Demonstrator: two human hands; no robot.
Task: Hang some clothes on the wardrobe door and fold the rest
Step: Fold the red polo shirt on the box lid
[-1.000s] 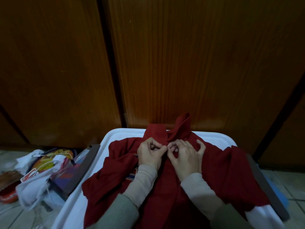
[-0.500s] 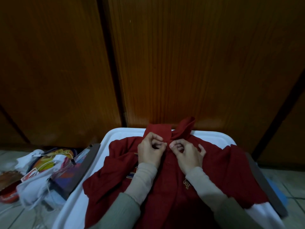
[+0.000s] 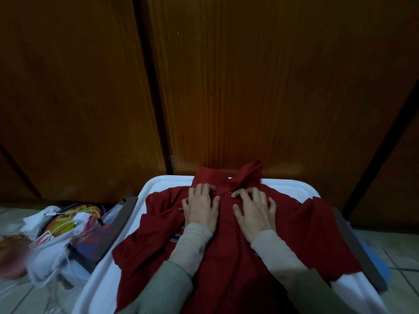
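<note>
Lower centre of the frame: a red polo shirt (image 3: 238, 241) spread front-up over a white plastic surface (image 3: 158, 186), collar toward the top, one collar wing raised against the wood behind. Buttoned at the placket, a small red button visible between the two hands. Sleeves draped out to the left and right edges of the white surface.

Left hand (image 3: 200, 208) flat on the shirt's chest, left of the placket, fingers spread and nearly straight, tips near the collar; pressing, gripping nothing. Right hand (image 3: 255, 211) flat on the chest right of the placket, fingers spread, slightly bent at the tips, likewise pressing and holding nothing. Beige cuffs under grey-green sleeves running down to the bottom edge.

Striped trim showing just beside the left wrist, partly hidden by it. A patch of white fabric (image 3: 349, 284) under the shirt's hem at lower right.

Upper frame: dark wooden wardrobe doors (image 3: 249, 87) filling the background, vertical gaps between panels.

Lower left: a heap of clutter on the tiled floor (image 3: 18, 295), white plastic bags (image 3: 45, 250) and colourful packaging, blurred. A dark grey board (image 3: 108, 232) leaning along the left edge of the white surface; another dark strip (image 3: 360, 252) along the right edge.
</note>
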